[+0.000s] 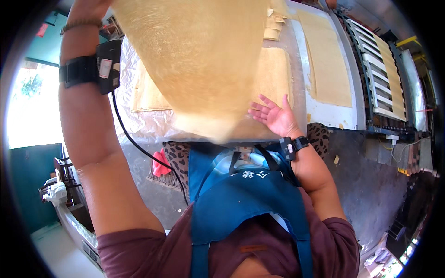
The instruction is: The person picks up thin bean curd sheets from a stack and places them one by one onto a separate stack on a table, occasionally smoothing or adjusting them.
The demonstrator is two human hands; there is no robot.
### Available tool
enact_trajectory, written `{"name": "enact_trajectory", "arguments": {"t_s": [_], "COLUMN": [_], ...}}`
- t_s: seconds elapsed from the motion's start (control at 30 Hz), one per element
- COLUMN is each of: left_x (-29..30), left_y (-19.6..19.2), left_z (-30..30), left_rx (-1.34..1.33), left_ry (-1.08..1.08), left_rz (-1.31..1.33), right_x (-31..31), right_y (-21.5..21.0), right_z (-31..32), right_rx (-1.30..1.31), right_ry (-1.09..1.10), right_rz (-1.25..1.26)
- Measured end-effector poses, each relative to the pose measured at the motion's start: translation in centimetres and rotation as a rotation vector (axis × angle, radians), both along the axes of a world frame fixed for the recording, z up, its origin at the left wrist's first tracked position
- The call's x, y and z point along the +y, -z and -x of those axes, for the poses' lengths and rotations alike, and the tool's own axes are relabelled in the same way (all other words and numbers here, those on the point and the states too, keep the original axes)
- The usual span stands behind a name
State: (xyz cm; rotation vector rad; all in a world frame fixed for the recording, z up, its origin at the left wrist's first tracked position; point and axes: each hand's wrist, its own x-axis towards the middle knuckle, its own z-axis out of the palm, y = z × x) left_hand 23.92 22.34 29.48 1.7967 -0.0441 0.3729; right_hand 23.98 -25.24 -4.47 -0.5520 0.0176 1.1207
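Note:
A large thin tan sheet (199,60) hangs raised in front of me, smeared by motion, its lower corner pointing toward the table's near edge. My left hand (90,8) is up at the top left, beside the sheet's upper edge, and appears to hold it; its fingers are cut off by the frame. Palm up and fingers apart, my right hand (276,116) is open with nothing in it, just right of the sheet. Below the raised sheet, a stack of similar tan sheets (273,76) lies on the plastic-covered table (139,127), partly hidden.
More tan sheets (327,60) lie on a white surface (354,109) to the right. Beyond it stands a slatted conveyor (378,74) carrying a tan strip. Folded pieces (273,30) sit at the table's far side. A black cable (139,150) runs down from my left forearm.

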Motion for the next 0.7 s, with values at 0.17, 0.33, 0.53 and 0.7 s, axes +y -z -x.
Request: {"name": "enact_trajectory", "arguments": {"t_s": [0.17,0.33,0.53,0.7], "left_x": [7.8,3.6,10.2,3.8], "left_y": [10.1,24.4,40.3,39.3], "left_z": [4.0,7.2,20.3,16.2], "left_rx": [0.028,0.018,0.323,0.5], "left_ry": [-0.65,-0.909,-0.869,-0.993], "left_rz": [0.46,0.714,0.843,0.882], "right_x": [-0.8,-2.4,2.4,0.7], "right_y": [-0.4,-2.0,-0.1,-0.4], "right_z": [0.6,-0.5,-9.7,-13.3], "right_rx": [0.151,-0.201,-0.756,-1.248], "right_ry": [0.115,0.221,0.337,0.122], "right_rz": [0.062,0.237,0.642,1.436]}}
